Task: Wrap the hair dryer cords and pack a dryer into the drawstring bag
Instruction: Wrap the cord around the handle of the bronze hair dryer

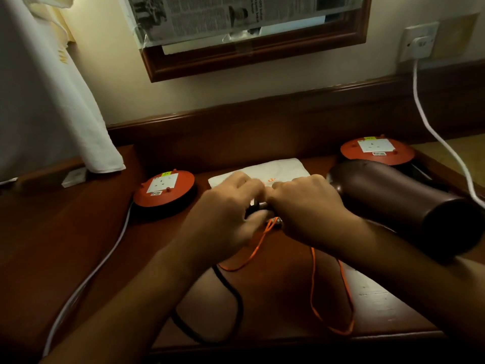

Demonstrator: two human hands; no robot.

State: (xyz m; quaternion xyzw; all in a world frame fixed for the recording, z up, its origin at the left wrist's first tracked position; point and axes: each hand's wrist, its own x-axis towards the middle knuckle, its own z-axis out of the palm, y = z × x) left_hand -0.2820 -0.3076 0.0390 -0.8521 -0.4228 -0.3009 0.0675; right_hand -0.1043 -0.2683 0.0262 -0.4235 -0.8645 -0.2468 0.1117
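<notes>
Now left grip (pixel 231 214) and right grip (pixel 307 206) both clutch the dark plug (pixel 256 207), hair dryer (pixel 393 203) lying just to the right

The wooden desk (pixel 65 232) bears a left socket reel (pixel 164 191), right socket reel (pixel 378 151) (both orange), white bag (pixel 283 169).

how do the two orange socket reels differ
The left reel stands in full view; the right reel is partly hidden behind the hair dryer. The left reel sits nearer the front of the desk, the right reel closer to the wall. Both are round and orange with a white socket plate and yellow sticker.
</notes>
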